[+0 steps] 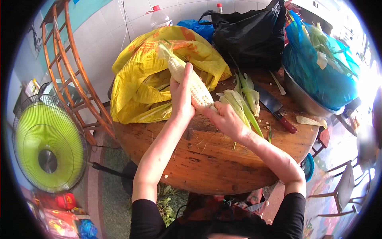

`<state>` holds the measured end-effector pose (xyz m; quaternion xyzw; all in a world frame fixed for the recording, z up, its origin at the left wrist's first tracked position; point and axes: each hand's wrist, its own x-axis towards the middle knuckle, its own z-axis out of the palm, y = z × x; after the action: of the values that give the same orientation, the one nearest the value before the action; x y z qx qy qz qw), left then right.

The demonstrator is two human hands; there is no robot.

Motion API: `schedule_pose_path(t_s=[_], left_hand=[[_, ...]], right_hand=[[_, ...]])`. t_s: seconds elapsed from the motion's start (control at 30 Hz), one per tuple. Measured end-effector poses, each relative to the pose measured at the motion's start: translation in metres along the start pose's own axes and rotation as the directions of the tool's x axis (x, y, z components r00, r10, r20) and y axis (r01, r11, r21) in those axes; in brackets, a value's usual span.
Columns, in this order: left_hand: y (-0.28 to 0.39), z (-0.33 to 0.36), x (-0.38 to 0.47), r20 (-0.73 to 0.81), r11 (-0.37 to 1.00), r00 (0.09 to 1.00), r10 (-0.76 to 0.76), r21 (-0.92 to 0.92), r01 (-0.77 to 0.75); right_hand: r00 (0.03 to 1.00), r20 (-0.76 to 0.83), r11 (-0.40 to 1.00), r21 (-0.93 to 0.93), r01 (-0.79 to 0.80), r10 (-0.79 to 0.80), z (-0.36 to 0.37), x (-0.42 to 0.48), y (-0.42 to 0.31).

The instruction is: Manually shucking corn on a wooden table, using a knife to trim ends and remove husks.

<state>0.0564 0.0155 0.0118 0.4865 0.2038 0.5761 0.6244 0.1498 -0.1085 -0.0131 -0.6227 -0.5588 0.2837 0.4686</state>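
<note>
A pale ear of corn [199, 90], husked along its length with some silk or husk at the far tip, is held slanting above the wooden table [203, 161]. My left hand [181, 94] grips its side, the thumb lying along the kernels. At the near end, my right hand [225, 118] closes around the stalk end. Behind the ear lies a yellow plastic sack [134, 89], its mouth open on husks inside. Loose green and cream husks [238, 103] lie just beyond my right hand. A cleaver [273, 104] with a red handle rests beside them.
A black plastic bag [250, 35] stands at the back. At right, a metal basin [307, 98] holds a blue bag [322, 71] with husks on top. A green fan [49, 149] and a wooden ladder-like frame [67, 62] stand left. A clear bottle [159, 18] is by the wall.
</note>
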Motion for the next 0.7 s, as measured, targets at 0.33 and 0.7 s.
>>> schedule_pose_path(t_s=[0.33,0.7], left_hand=[[0.023,-0.026,0.015,0.193,0.857,0.861,-0.471,-0.132,0.498],[0.009,-0.032,0.015,0.122,0.888,0.884,-0.452,-0.029,0.458]], right_hand=[[0.853,0.19,0.837,-0.182,0.516,-0.485,-0.017,-0.01,-0.009],[0.827,-0.106,0.719,-0.563,0.408,-0.552,-0.048,0.029,0.038]])
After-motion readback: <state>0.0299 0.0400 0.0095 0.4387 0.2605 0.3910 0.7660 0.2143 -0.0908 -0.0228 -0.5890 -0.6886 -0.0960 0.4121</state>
